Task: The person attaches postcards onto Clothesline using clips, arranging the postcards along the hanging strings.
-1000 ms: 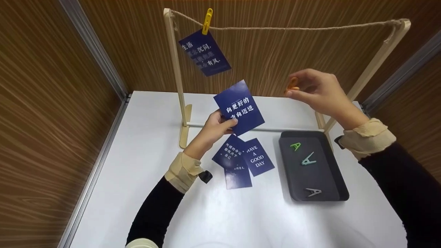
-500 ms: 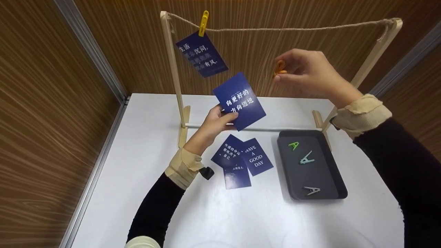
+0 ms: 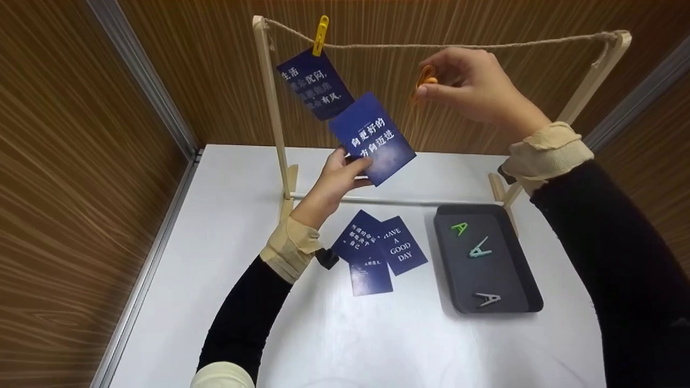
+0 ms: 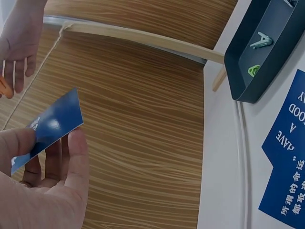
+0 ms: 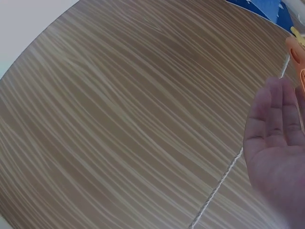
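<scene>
Pinching a blue card (image 3: pixel 380 141) at its lower-left edge, the left hand (image 3: pixel 338 177) holds it below the rope (image 3: pixel 388 46); I judge it light, bendable, maybe slippery, best taken by edges. Apart, the right hand (image 3: pixel 475 83) pinches an orange clip (image 3: pixel 429 81), probably springy, to squeeze by handles.
</scene>
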A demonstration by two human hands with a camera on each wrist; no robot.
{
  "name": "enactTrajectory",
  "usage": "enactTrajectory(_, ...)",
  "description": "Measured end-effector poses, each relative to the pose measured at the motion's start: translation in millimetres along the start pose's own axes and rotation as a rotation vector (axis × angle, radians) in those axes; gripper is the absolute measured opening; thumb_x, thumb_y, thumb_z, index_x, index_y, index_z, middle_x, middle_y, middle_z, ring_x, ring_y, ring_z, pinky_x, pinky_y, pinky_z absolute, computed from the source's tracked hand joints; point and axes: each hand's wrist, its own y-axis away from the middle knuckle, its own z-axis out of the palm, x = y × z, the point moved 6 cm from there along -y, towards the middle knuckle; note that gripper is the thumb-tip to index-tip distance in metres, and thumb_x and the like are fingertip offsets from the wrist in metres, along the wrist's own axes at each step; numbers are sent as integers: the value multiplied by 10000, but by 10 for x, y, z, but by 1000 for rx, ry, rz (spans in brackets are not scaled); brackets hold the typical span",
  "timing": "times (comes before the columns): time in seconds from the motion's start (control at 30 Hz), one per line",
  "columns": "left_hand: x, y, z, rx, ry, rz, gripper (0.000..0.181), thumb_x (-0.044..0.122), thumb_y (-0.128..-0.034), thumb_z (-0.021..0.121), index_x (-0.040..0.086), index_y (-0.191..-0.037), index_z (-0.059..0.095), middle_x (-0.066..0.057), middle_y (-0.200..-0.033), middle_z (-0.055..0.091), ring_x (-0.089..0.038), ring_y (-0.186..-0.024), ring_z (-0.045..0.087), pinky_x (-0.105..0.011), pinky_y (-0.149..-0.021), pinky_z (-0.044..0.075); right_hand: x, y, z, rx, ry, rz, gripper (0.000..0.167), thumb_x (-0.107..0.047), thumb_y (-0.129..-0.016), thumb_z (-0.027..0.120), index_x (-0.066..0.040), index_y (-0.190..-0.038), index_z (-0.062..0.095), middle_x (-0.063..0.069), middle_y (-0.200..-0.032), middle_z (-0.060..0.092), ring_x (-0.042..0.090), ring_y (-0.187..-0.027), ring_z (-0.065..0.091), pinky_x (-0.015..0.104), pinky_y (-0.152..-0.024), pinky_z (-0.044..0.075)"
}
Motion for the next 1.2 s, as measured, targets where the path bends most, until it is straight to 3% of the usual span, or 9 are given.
enactTrajectory(0.2, 133, -39, -42, 61, 11, 0, 412, 12, -993, 532, 46, -1389, 425, -187, -1286, 607, -301, -1125, 649, -398, -888, 573, -19, -144, -18, 9, -59, 32, 488, -403, -911, 707, -137, -1312, 621, 10, -1118, 645, 135, -957, 601, 188, -838, 491)
enactTrajectory(0.4, 258, -149, -26, 71, 4, -3, 387, 33, -996, 508, 40, -1379, 451, -178, -1277, 601, -309, -1115, 650, -390, -891, 571, 27, -222, -74, 46, -145, 85, 483, -354, -903, 717, -153, -1329, 606, 32, -1189, 635, 135, -1019, 609, 228, -952, 506)
enactTrajectory(0.7, 325, -242, -82, 117, 40, -10, 329, 95, -1029, 514, 42, -1352, 476, -163, -1275, 603, -289, -1118, 653, -362, -924, 557, 1, -356, -6, 44, -203, 115, 487, -315, -902, 690, -191, -1361, 585, 66, -1282, 613, 160, -1098, 607, 275, -1035, 477)
enactTrajectory(0.97, 328, -368, -89, 152, 25, -9, 325, 51, -1012, 527, 37, -1331, 471, -163, -1212, 631, -216, -1004, 665, -334, -901, 549, -56, -491, -85, 186, -238, 29, 385, -258, -906, 687, -112, -1259, 640, 39, -1190, 664, 133, -1061, 637, 244, -1003, 488)
enactTrajectory(1.2, 323, -447, -58, 172, 55, -4, 318, 30, -1009, 521, 39, -1323, 467, -163, -1167, 638, -196, -928, 656, -430, -958, 516, -82, -574, -107, 234, -267, 10, 367, -255, -891, 691, -85, -1216, 665, 51, -1163, 690, 134, -1035, 658, 232, -984, 498)
